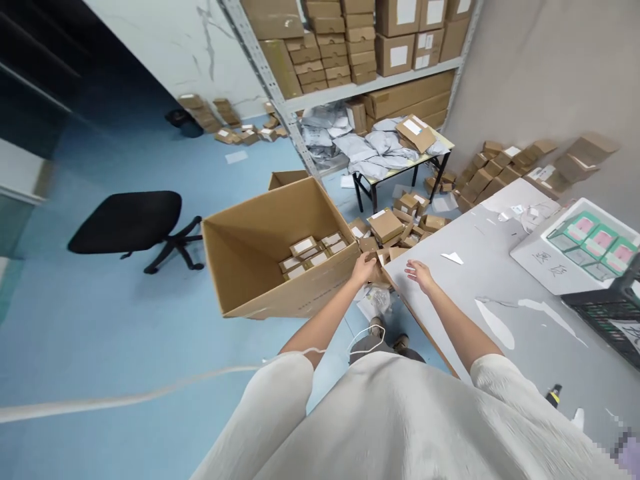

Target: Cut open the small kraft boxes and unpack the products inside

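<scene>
A large open carton stands on the floor left of the table, with several small labelled boxes in its right end. My left hand is at the carton's right corner, in front of a brown cardboard piece; its fingers are partly hidden, and whether they grip anything is unclear. Over the near left corner of the grey table, my right hand has its fingers apart and holds nothing. Beyond both hands lies a heap of small brown boxes.
A black chair stands at the left. Behind are a metal shelf of cartons and a small table with grey parcels. On the right are a white bin, a black crate and a yellow cutter.
</scene>
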The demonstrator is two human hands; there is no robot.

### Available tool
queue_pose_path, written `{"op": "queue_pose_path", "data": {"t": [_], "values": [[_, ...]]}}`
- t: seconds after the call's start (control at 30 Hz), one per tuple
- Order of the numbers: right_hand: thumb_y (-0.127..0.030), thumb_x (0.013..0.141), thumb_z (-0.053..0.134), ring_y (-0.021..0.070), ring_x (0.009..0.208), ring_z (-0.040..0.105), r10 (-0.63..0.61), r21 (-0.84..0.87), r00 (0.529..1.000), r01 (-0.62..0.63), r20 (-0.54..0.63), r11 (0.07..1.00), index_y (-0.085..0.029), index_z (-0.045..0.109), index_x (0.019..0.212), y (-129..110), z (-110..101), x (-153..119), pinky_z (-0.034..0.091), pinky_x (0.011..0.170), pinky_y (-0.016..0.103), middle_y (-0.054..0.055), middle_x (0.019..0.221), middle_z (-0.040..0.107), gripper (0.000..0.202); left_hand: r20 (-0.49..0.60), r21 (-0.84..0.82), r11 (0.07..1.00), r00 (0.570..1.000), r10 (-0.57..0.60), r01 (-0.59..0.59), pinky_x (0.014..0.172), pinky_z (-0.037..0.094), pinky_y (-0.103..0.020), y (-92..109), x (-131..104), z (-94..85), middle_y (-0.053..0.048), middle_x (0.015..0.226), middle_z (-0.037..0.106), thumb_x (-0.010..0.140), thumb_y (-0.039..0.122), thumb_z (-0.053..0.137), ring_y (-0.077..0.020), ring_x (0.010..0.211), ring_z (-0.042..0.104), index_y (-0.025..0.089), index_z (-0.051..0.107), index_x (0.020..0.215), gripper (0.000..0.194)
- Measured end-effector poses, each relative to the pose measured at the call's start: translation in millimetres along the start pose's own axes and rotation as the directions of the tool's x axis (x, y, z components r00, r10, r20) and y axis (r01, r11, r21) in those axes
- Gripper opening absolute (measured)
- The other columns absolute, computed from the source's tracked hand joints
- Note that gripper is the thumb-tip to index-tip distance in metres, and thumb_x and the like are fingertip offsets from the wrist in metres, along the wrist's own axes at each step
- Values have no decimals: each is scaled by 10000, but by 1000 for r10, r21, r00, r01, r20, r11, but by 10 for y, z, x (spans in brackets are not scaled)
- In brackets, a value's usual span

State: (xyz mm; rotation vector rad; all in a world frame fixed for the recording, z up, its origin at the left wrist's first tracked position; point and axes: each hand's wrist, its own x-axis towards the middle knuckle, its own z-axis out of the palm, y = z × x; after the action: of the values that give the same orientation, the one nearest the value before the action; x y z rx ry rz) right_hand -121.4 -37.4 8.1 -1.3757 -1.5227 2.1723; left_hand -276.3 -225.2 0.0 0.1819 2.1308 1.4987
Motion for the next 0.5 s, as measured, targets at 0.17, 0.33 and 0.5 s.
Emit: {"op": "queue_pose_path", "data": {"t": [0.17,0.33,0.5], "values": [[-395,896,741,162,887,763,-15,-58,996,20,93,998,-212,732,980,28,412,-36,553,725,231,65,1162,789,202,-72,-16,998,996,-55,54,1250,436,-441,-44,-123,-424,-183,1591,622,964,320,733,-304,1481,594,201,656,1439,495],[-398,900,756,176,871,763,-18,-139,988,39,153,989,-219,738,970,51,946,-36,562,716,247,77,1114,805,194,-153,-55,997,987,-52,44,1268,421,-424,-196,-171,-878,-188,1600,616,995,256,690,-298,1511,571,178,654,1448,461],[-445,925,751,211,947,784,-55,-230,973,108,223,967,-226,750,1009,128,1608,-73,603,794,294,102,1133,817,235,-168,-86,996,984,-53,39,1249,442,-421,-473,-171,-1519,-174,1576,641,1007,267,689,-290,1483,598,189,673,1411,412]]}}
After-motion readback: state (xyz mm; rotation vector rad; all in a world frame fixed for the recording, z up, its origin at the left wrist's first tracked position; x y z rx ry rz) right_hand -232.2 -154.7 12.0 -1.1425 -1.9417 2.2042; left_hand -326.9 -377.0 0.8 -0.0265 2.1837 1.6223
